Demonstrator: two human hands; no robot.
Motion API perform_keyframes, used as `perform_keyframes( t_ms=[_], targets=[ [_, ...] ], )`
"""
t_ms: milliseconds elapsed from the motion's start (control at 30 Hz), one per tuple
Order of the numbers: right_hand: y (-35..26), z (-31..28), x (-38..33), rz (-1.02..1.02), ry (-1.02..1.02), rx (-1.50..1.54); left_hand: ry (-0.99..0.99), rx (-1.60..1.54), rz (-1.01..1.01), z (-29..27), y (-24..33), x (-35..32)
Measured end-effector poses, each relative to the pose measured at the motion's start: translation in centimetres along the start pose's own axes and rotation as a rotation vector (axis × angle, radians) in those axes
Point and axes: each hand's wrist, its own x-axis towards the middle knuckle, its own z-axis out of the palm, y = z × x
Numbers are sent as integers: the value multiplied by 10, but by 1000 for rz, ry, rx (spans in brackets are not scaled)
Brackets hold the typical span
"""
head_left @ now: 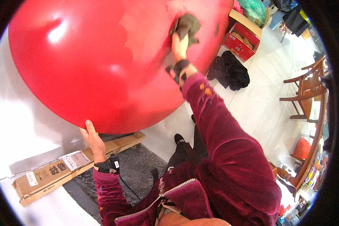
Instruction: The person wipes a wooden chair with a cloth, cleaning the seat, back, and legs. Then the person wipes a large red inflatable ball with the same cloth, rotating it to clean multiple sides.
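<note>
A large, glossy red object with a rounded outline fills the upper left; its surface carries a paler patch with a scalloped border. Against its lower edge rests my left hand, gripping the rim, with part of the fingers hidden behind it. Farther up, my right hand is closed on a crumpled dark olive cloth, which lies against the red surface. Both wrists wear dark bands under maroon velvet sleeves.
A long cardboard box lies by a dark grey mat below the red object. To the right are a black heap of fabric, a red open box and a wooden chair. A cluttered table runs along the right rim.
</note>
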Motion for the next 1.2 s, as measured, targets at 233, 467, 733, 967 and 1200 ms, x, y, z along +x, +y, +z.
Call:
perform_keyframes(
  t_ms=[233, 467, 733, 967, 1200],
  targets=[
    [-84, -9, -230, 139, -275, 33, 36, 114, -7, 6, 8, -5],
    [-100, -9, -133, -235, -445, -418, 67, 138, -16, 6, 8, -5],
    [104, -47, 41, 118, 93, -386, 157, 204, -2, 0, 1, -5],
    [198, -89, 36, 403, 111, -193, 167, 275, 3, -4, 4, -6],
    [6, -25, -69, 133, -74, 145, 150, 284, 37, -4, 3, -9]
  ],
)
